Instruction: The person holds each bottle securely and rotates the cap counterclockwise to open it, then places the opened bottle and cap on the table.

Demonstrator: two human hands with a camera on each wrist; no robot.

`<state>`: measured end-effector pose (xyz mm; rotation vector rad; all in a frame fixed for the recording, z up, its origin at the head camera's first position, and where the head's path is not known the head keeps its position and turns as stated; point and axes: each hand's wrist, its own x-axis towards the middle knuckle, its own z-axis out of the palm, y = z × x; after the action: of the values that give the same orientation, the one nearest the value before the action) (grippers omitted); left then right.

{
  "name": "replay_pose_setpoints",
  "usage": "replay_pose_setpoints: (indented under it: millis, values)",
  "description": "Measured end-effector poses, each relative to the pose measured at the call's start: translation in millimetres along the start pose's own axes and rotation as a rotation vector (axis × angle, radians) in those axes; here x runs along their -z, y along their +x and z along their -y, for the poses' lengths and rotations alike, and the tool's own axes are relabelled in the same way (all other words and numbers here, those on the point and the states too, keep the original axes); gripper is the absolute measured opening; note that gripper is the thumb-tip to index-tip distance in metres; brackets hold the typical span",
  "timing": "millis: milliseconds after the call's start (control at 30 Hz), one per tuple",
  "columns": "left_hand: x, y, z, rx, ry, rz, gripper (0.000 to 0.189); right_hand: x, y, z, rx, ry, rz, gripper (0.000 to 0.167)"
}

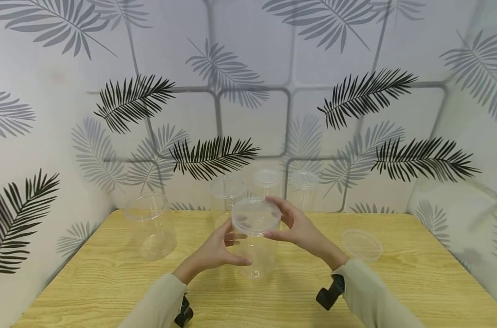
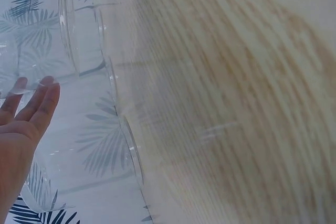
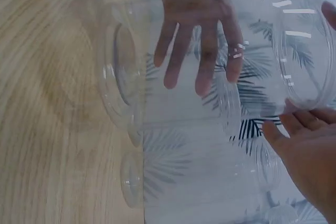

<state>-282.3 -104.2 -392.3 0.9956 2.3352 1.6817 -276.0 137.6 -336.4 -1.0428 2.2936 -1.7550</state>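
In the head view a clear plastic jar (image 1: 255, 259) stands upright between the two hands, with a clear round lid (image 1: 256, 217) at its top. My left hand (image 1: 220, 248) grips the jar's side, thumb in front and fingers behind. My right hand (image 1: 297, 228) holds the lid by its rim, thumb at the near right edge and fingers at the far edge. The right wrist view shows the jar (image 3: 173, 114) lying sideways in the picture, my left hand (image 3: 199, 51) seen through its wall and my right hand (image 3: 315, 156) beside the rim.
An open clear jar (image 1: 152, 232) stands at the left. Behind the hands are three more clear containers: a wide one (image 1: 228, 189) and two narrower ones (image 1: 267, 178) (image 1: 304, 182). A loose clear lid (image 1: 362, 244) lies on the wooden table (image 1: 297, 291) at the right. Patterned walls enclose the table.
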Motion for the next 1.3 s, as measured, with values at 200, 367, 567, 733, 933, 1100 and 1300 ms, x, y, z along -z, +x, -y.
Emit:
replay_pose_setpoints:
  millis: [200, 367, 567, 733, 933, 1100, 1300]
  values:
    - [0.9, -0.5, -3.5, -0.016, 0.002, 0.047, 0.097, 18.0, 7.8, -5.4, 0.022, 0.227, 0.256, 0.079]
    - [0.2, -0.9, -4.0, -0.012, -0.004, 0.059, 0.098, 23.0, 10.7, -6.6, 0.025, 0.312, 0.342, 0.081]
    - [0.5, -1.1, -2.5, -0.013, 0.0, 0.032, 0.098, 17.7, 3.7, -2.2, 0.005, 0.216, 0.214, 0.08]
    - [1.7, -1.6, -1.4, -0.001, 0.01, 0.007, 0.097, 2.8, -2.8, 3.0, -0.014, 0.069, -0.007, 0.083]
    - [1.7, -1.3, -0.5, -0.016, 0.019, 0.002, 0.094, -18.0, -4.6, 8.2, -0.022, -0.102, -0.202, 0.086]
    - [1.3, -1.2, -0.7, -0.013, 0.013, 0.006, 0.095, -19.4, -3.7, 7.4, -0.005, -0.129, -0.199, 0.083]
    - [1.8, -1.9, -0.9, -0.021, -0.003, 0.033, 0.096, -1.5, -0.2, 0.8, -0.009, 0.062, 0.04, 0.08]
